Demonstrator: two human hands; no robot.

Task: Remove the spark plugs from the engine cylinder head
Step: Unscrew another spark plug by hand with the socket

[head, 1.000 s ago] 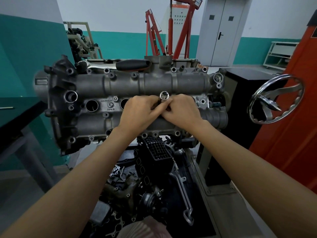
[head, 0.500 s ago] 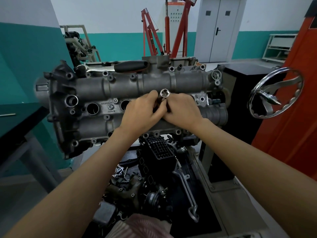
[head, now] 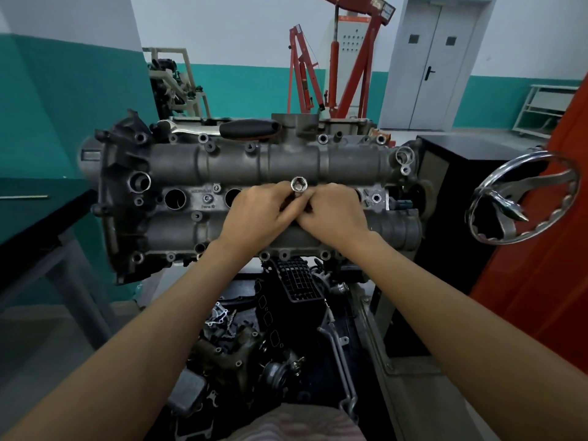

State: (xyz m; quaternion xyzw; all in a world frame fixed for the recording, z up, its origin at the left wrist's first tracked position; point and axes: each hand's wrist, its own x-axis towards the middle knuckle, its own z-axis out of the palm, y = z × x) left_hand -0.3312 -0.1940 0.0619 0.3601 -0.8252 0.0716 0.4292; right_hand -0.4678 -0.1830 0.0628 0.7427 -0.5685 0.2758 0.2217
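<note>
A grey cylinder head [head: 241, 167] is mounted on a stand in front of me. A chrome spark plug socket [head: 298, 186] stands in one of the middle plug wells, its open hex end facing me. My left hand [head: 257, 214] and my right hand [head: 331, 214] both grip the socket's shaft from either side, fingers curled round it. Two plug wells [head: 174, 198] to the left show as dark round holes. No spark plug can be seen.
A black-handled tool [head: 249, 127] lies on top of the head. A chrome handwheel [head: 521, 198] sticks out at the right beside an orange panel. Loose engine parts [head: 273, 329] fill the tray below. A dark table [head: 38, 224] stands at the left.
Both hands stay clasped on the socket; the fingers have shifted slightly round it. The view has shifted slightly.
</note>
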